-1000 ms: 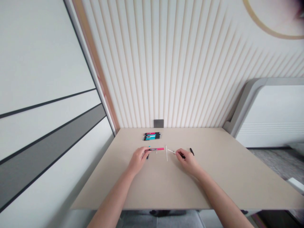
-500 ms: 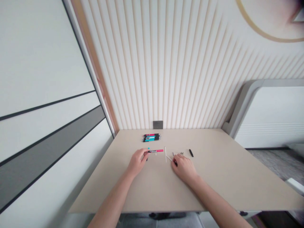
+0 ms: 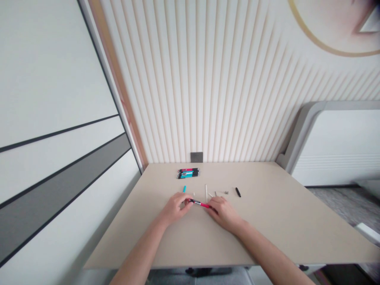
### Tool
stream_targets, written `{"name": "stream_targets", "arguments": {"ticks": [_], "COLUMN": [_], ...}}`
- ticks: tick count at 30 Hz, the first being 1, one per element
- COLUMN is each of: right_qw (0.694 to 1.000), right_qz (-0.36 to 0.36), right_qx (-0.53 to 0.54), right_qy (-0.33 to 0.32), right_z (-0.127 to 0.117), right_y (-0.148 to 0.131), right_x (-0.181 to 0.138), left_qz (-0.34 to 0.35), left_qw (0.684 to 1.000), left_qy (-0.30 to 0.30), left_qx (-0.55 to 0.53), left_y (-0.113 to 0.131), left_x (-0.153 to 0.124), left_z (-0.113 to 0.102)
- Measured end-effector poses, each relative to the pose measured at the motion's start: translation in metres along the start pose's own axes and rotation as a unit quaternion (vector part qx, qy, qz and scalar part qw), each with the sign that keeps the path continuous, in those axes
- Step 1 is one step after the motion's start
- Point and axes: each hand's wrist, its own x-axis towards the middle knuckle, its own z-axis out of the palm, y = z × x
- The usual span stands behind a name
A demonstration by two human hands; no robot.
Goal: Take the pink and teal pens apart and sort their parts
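From the head camera, a slim pink pen [image 3: 199, 204] with a black end is lying nearly level just above the table [image 3: 282, 221], spanning the gap between both hands. The left hand [image 3: 173, 208] is pinching its black end with narrowed fingers; the right hand [image 3: 222, 213] is gripping the pink end, fingers curled close. Just beyond, a teal piece [image 3: 184, 189], a white refill [image 3: 206, 192] and a black cap [image 3: 238, 192] are lying loose, with a bundle of pens [image 3: 189, 173] sitting near the wall. Bare tabletop is stretching wide to the right and towards the near edge.

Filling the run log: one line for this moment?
left hand: grips pen | right hand: grips pen's other end | stack: by wall
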Motion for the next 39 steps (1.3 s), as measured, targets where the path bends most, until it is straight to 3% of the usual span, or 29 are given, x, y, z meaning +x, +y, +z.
{"name": "stream_targets", "arguments": {"ticks": [39], "right_qw": [1.0], "right_qz": [0.01], "right_qx": [-0.024], "right_qy": [-0.011], "right_z": [-0.0013], "right_y": [-0.0008], "right_x": [0.0003], "left_qz": [0.002], "left_qw": [1.0], "left_qy": [-0.002], "left_qx": [0.002], "left_y": [0.005], "left_x": [0.0014], "left_z": [0.0006]}}
